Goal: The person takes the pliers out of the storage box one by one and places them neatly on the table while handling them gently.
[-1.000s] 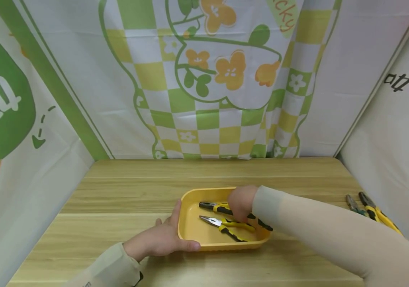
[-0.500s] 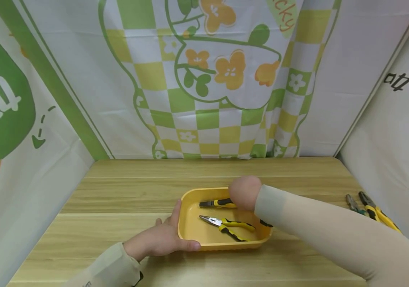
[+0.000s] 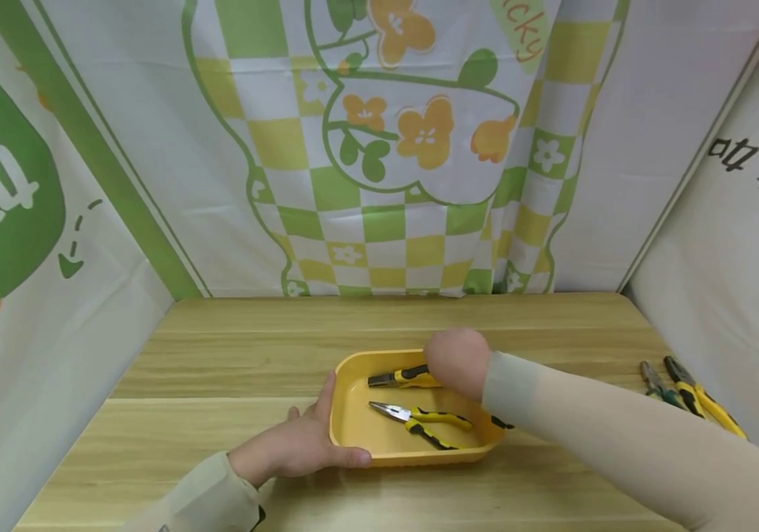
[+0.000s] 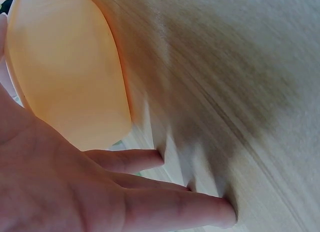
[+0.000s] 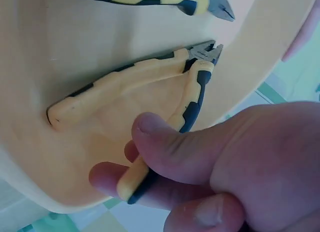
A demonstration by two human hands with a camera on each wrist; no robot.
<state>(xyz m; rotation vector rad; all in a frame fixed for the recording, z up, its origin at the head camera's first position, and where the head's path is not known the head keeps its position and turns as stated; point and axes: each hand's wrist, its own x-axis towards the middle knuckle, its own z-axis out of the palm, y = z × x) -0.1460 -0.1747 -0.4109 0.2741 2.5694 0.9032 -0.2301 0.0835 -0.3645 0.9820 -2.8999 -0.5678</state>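
Note:
A yellow tray [image 3: 346, 414] lies on the wooden table. My left hand [image 3: 299, 443] spans its left end, thumb along the front side and index finger along the left wall. In the left wrist view, the other fingers [image 4: 180, 208] stretch out straight onto the tabletop. My right hand [image 3: 455, 362] is over the tray's back right part. In the right wrist view, its thumb and fingers pinch one yellow-and-black handle of the combination pliers [image 5: 130, 82], whose handles are spread. Needle-nose pliers [image 3: 412, 421] lie in front of them in the tray, handles apart.
On the table's right side lie green-handled pliers [image 3: 653, 377] and another yellow-and-black pair of pliers [image 3: 688, 384], partly behind the right sleeve [image 3: 585, 421]. Patterned cloth [image 3: 386, 222] hangs behind the table, and more cloth flanks both sides.
My right hand has risen slightly and moved back, bringing the combination pliers' handle up; their head has turned a little. My left hand and the needle-nose pliers stay put.

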